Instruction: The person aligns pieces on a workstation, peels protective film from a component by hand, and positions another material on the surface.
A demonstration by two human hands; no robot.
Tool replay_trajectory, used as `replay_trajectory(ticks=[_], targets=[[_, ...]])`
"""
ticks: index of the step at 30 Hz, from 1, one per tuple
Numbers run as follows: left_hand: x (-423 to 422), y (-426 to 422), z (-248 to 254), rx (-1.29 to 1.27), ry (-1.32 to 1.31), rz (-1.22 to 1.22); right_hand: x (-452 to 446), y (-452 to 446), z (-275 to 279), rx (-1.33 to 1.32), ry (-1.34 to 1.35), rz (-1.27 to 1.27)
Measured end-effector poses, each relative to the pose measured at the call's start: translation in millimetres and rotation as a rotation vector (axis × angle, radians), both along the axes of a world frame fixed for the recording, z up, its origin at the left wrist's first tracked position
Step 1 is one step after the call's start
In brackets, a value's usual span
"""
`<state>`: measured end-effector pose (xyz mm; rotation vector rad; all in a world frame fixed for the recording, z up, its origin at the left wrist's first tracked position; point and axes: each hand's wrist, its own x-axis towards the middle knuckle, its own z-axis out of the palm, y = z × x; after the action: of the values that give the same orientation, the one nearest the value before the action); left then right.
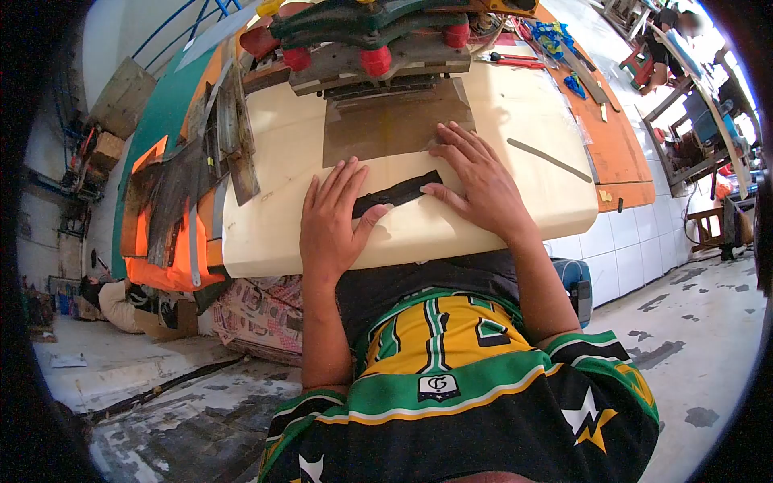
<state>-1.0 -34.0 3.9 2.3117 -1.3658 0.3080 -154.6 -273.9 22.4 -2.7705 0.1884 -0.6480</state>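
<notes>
A narrow black strip of material [398, 195] lies slightly slanted on the cream work surface [274, 233] in front of me. My left hand [332, 216] rests flat at its left end, fingers stretched forward and the thumb touching the strip. At the other end my right hand [485, 183] lies with its fingers spread and its thumb on the strip's edge. Just beyond is a brownish, see-through sheet [378, 133], with both hands' fingertips close to its near edge. The sheet's far side runs under a green press machine [378, 32].
Worn dark strips [181, 185] are piled on the left over orange material. A thin dark strip [547, 159] lies right of my hand. Red-handled pliers [515, 59] and blue plastic [551, 36] sit at the back right. Other people [113, 302] are at the far left and far right.
</notes>
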Motion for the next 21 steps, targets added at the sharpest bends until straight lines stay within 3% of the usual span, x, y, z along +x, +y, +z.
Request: replay_trajectory(ticks=[21], targets=[[-2.8, 1.4, 3.6, -0.049, -0.001, -0.035, 2.8, -1.0, -4.9, -0.044, -0.008, -0.035]])
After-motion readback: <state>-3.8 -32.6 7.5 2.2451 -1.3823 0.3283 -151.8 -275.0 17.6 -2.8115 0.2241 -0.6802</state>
